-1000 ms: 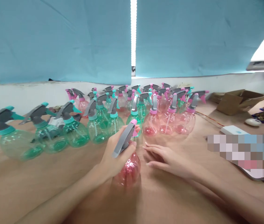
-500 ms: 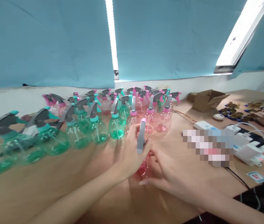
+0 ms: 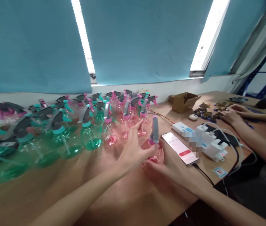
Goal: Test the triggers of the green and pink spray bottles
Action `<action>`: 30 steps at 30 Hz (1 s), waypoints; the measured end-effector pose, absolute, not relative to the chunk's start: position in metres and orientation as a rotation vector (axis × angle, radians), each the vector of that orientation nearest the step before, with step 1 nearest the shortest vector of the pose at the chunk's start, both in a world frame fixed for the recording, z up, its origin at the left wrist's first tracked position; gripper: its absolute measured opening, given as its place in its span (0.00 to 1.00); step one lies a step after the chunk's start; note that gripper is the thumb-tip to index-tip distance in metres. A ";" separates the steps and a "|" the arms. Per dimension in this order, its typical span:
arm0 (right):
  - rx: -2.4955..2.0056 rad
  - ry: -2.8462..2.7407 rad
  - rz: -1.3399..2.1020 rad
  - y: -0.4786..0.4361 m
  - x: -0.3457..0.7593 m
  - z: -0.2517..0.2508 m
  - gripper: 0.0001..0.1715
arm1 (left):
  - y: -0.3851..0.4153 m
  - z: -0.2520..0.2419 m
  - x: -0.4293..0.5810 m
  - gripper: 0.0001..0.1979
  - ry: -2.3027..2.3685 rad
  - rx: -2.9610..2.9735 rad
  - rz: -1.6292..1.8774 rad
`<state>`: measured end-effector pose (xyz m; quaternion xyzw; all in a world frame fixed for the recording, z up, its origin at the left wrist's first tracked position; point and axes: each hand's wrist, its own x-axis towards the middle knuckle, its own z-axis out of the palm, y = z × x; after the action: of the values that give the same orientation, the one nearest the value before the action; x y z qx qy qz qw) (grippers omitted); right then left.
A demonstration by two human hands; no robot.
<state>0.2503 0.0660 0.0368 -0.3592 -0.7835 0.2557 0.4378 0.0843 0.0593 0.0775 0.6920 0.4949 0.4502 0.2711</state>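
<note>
A clear pink spray bottle (image 3: 159, 153) with a grey trigger head stands upright in front of me. My right hand (image 3: 170, 168) wraps its lower body from the right, thumb across the near side, its other fingers hidden behind. My left hand (image 3: 133, 147) is spread at the bottle's left side, fingers stretched forward and the thumb near the collar; whether the thumb touches it I cannot tell. Just beyond stand pink spray bottles (image 3: 110, 135) with pink collars. Green spray bottles (image 3: 91, 138) with turquoise collars fill the left side.
To the right lie a phone (image 3: 181, 149), a white power strip (image 3: 182, 128) with chargers and cables, and a white mouse (image 3: 193, 117). An open cardboard box (image 3: 184, 102) sits at the back. Another person's hands (image 3: 232, 116) are over gold-coloured pieces (image 3: 204, 110) at the far right.
The view has swung right, bringing more of the other person's arms into sight. My left hand's fingers have loosened from around the bottle's neck and spread. My right hand stays around the bottle.
</note>
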 end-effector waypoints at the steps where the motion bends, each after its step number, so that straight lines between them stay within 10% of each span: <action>1: -0.919 -1.901 0.627 0.074 0.258 0.039 0.27 | 0.060 0.070 0.079 0.40 1.350 1.904 1.201; 10: -1.163 -1.810 0.312 0.190 0.298 0.047 0.36 | 0.061 -0.004 0.053 0.28 1.527 2.308 0.728; 30: -1.229 -1.929 0.353 0.256 0.283 0.010 0.45 | 0.065 -0.003 0.060 0.23 1.583 2.464 0.517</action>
<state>0.2826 0.2558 0.0097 -0.4864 -0.7631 0.1398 0.4019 0.0600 0.0647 -0.0030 0.8256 0.5303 0.1733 0.0839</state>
